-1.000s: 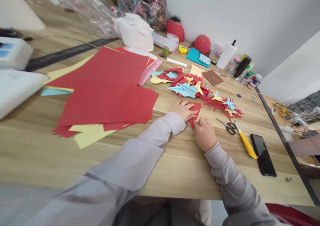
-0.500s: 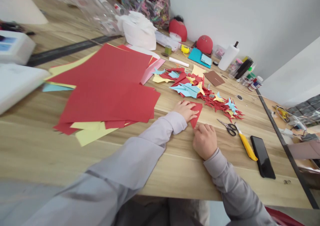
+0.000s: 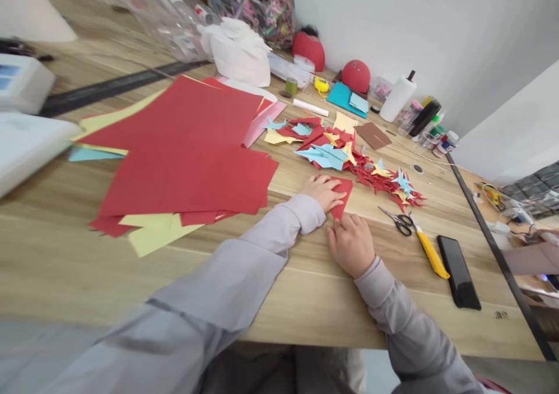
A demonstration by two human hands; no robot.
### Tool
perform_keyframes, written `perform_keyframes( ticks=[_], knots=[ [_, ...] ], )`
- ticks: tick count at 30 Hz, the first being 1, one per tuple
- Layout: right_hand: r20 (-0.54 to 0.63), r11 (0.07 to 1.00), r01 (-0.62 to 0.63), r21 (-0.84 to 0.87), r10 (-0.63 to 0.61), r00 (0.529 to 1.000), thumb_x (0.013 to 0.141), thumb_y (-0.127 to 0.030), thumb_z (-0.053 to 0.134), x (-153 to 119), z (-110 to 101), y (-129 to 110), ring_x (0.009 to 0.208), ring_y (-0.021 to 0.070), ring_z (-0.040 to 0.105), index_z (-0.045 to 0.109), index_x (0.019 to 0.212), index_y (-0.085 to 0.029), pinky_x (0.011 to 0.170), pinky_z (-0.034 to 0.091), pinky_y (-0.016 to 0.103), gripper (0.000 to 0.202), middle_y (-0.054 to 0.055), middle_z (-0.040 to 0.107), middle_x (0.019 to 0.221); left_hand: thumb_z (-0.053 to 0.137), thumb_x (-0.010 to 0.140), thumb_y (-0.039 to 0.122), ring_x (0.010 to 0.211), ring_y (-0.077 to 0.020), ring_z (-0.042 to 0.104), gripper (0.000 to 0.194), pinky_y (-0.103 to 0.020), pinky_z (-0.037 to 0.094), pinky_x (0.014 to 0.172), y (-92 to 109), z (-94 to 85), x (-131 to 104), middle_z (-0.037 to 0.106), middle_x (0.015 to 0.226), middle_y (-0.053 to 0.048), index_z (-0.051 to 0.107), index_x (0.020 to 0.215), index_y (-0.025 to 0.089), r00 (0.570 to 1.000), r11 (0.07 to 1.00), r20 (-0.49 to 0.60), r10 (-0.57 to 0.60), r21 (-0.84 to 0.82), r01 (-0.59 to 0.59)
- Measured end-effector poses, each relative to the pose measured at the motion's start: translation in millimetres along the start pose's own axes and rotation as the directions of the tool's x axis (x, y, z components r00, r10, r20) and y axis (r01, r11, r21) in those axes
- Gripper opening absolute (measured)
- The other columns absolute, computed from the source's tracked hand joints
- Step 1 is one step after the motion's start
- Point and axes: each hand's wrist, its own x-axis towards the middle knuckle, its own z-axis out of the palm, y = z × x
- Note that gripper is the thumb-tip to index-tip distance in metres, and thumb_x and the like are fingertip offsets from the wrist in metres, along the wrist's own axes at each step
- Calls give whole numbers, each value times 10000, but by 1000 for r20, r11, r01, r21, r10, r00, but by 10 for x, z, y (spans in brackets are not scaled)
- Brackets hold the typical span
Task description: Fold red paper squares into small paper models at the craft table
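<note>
A small folded red paper (image 3: 342, 194) lies on the wooden table between my hands. My left hand (image 3: 322, 192) rests flat on its left part, fingers spread and pointing right. At the paper's lower tip is my right hand (image 3: 351, 241), its fingers curled; what they pinch, if anything, is too small to make out. Beyond the hands stretches a pile of folded red, blue and yellow paper shapes (image 3: 371, 173). Large red sheets (image 3: 187, 149) lie to the left, over yellow ones (image 3: 161, 235).
Scissors (image 3: 402, 223), a yellow cutter (image 3: 431, 255) and a black phone (image 3: 459, 272) lie right of my right hand. Bottles (image 3: 398, 99), red domed objects (image 3: 356, 76) and a white tissue pack (image 3: 241, 53) stand along the back. A person's sleeve (image 3: 530, 260) shows at the right edge.
My right hand has shifted slightly left and up at the paper's lower tip. My left hand stays on the paper. The view has shifted slightly.
</note>
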Motion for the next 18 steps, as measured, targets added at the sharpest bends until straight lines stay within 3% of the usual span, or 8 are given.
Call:
perform_keyframes(
  ticks=[7, 11, 15, 18],
  knots=[
    [-3, 1000, -3, 23, 3, 1000, 881, -275, 502, -68, -45, -79, 764, 209, 503, 673, 711, -149, 664, 319, 343, 272, 86, 601, 743, 460, 887, 467, 1157, -265, 435, 324, -424, 336, 892, -41, 30, -22, 549, 1333, -1, 654, 1127, 370, 997, 1000, -67, 27, -10, -27],
    [-35, 998, -27, 62, 29, 999, 882, -268, 497, -90, -50, -50, 744, 192, 502, 674, 696, -166, 674, 312, 334, 276, 72, 600, 725, 458, 891, 458, 1177, -275, 437, 332, -450, 344, 920, -64, 84, -19, 557, 1325, -31, 660, 1128, 344, 991, 994, -76, 106, -5, -107],
    [-93, 991, -93, 98, 102, 990, 904, -289, 467, -80, -26, 14, 834, 202, 519, 686, 908, -178, 744, 332, 341, 245, 78, 634, 856, 461, 900, 396, 1193, -234, 459, 322, -415, 365, 977, -69, 185, 22, 583, 1295, -37, 651, 1144, 308, 965, 965, -88, 246, -66, -252],
    [-70, 990, -95, 104, 103, 992, 911, -291, 461, -58, 9, 52, 921, 211, 521, 663, 1018, -178, 805, 342, 348, 255, 93, 636, 972, 434, 908, 283, 1149, -199, 505, 323, -368, 397, 992, -90, 211, 40, 614, 1240, -67, 654, 1139, 240, 958, 961, -180, 222, -123, -246]
  ],
)
